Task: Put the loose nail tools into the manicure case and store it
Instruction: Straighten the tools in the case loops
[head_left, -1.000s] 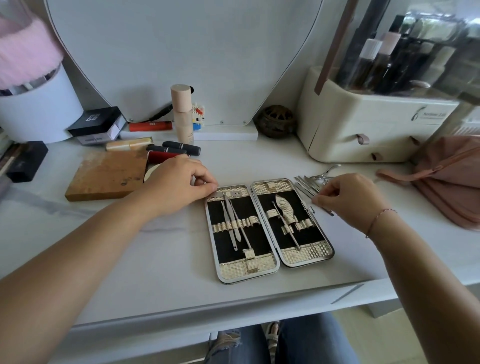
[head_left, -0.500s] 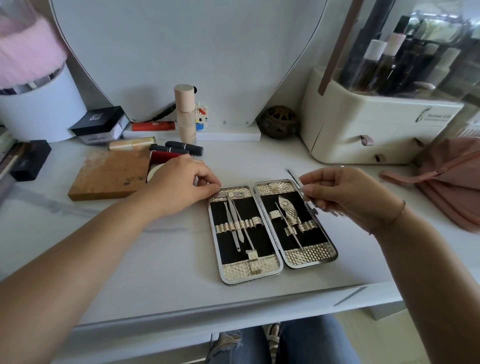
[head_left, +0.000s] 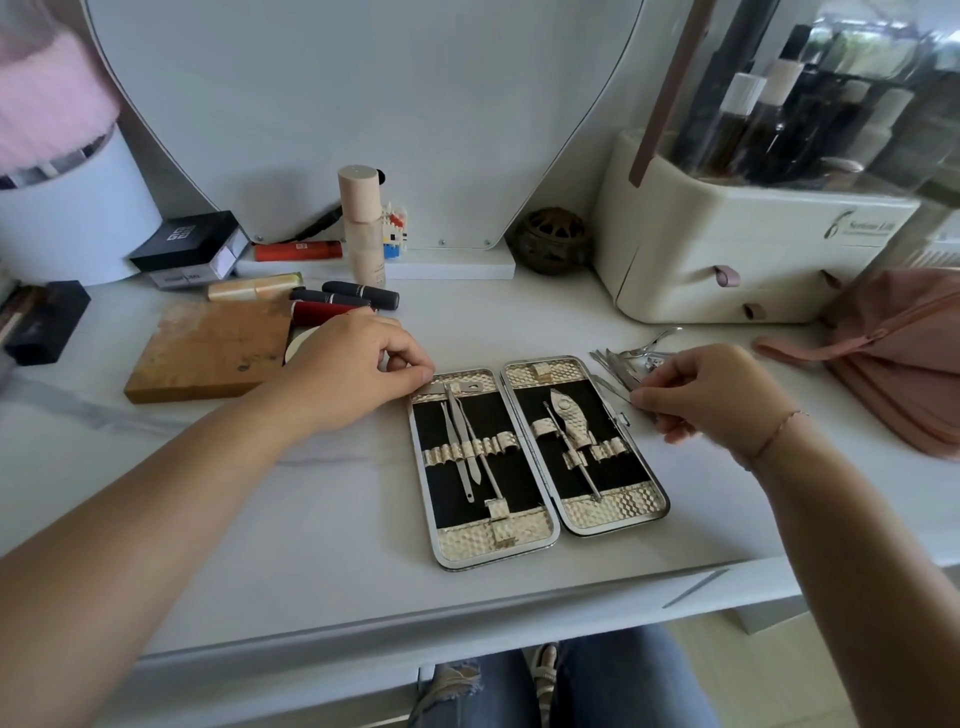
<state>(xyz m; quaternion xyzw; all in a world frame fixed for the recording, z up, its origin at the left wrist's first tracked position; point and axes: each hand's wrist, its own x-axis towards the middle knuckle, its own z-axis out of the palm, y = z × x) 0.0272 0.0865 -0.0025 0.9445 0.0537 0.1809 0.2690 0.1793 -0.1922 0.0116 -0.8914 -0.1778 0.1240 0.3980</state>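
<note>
The manicure case (head_left: 493, 540) lies open flat on the white tabletop, gold trim around black lining. Its left half holds tweezers (head_left: 460, 436) and thin files under the straps; its right half holds a clipper (head_left: 571, 421) and a thin probe. My left hand (head_left: 353, 369) pinches the case's far left corner. Just right of the case, my right hand (head_left: 717, 400) is closed on a thin metal tool (head_left: 610, 388) at the near edge of the pile of loose nail tools (head_left: 628, 358). A cuticle nipper (head_left: 657, 340) lies at the back of that pile.
A wooden block (head_left: 208, 348) and lipsticks (head_left: 343, 301) lie behind my left hand. A cream drawer organizer (head_left: 727, 260) stands at the back right, a pink pouch (head_left: 898, 353) beside it. The mirror base (head_left: 447, 270) runs along the back. The table's front edge (head_left: 467, 623) is near my knees.
Half a second ago my right hand held a thin tool raised over the case's right half; now it is lower and back to the right, beside the loose pile. My left hand stayed put.
</note>
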